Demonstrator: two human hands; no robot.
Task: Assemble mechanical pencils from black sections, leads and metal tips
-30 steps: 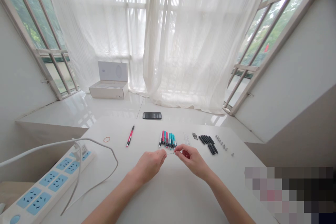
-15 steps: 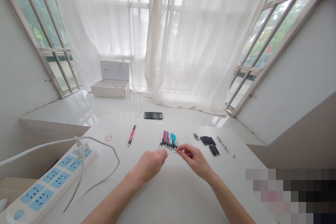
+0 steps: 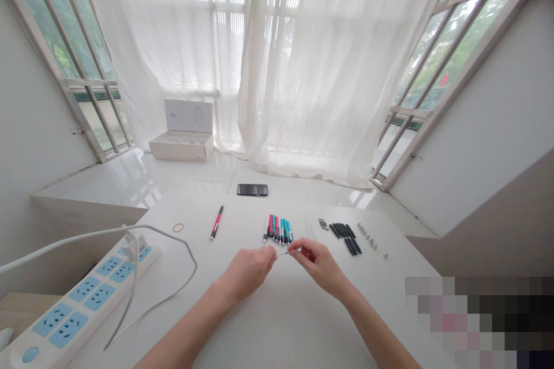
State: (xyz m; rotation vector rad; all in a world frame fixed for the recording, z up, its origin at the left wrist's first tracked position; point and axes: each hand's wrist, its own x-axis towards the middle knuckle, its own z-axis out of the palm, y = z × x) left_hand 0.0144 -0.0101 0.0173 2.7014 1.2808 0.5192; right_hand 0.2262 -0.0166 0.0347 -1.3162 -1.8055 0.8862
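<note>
My left hand (image 3: 251,268) is closed in a pinch on a thin pale pen refill (image 3: 282,253), which runs level towards my right hand. The fingertips of my right hand (image 3: 318,262) pinch a tiny dark piece (image 3: 287,252), like a spring, at the refill's other end. Just beyond the hands lies a row of pink, teal and white pen barrels (image 3: 277,229). More thin refills (image 3: 309,229) lie behind the right hand, beside a cluster of small springs (image 3: 322,224). Black grip sleeves (image 3: 343,232) and grey pen tips (image 3: 367,235) are laid out farther right.
One pink and black pen (image 3: 217,223) lies apart at left, with a rubber band (image 3: 178,228) near it. A power strip (image 3: 82,300) with a looping white cable (image 3: 173,231) fills the left side. A phone (image 3: 253,189) and an opened white box (image 3: 182,147) stand at the back.
My right fingertips have shifted slightly left along the refill, and the dark piece shows more clearly. My left hand stays nearly in place.
</note>
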